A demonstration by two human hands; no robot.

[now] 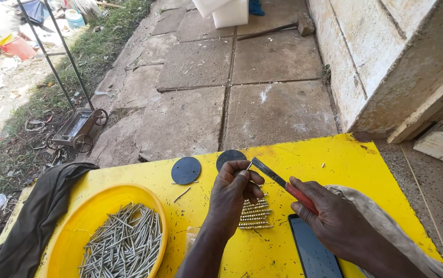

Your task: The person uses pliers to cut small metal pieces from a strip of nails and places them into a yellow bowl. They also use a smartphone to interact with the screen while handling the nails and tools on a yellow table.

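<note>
My left hand (234, 193) is raised over the yellow table (355, 170) with its fingertips pinched on a small thin piece that I cannot make out. In my right hand (334, 219) is a red-handled knife (283, 183), its blade tip touching the pinched piece. Under my left hand lies a row of brass-coloured screws (256, 213). Two dark round discs (186, 170) lie on the table just beyond my hands.
A yellow bowl (72, 231) with several grey nails sits at the left. A dark cloth (36, 216) hangs over the left edge, a beige cloth (381, 226) lies at right, and a phone (314, 255) is near me. Beyond are paving, a small wheeled metal cart (77, 128) and a wall (386, 62).
</note>
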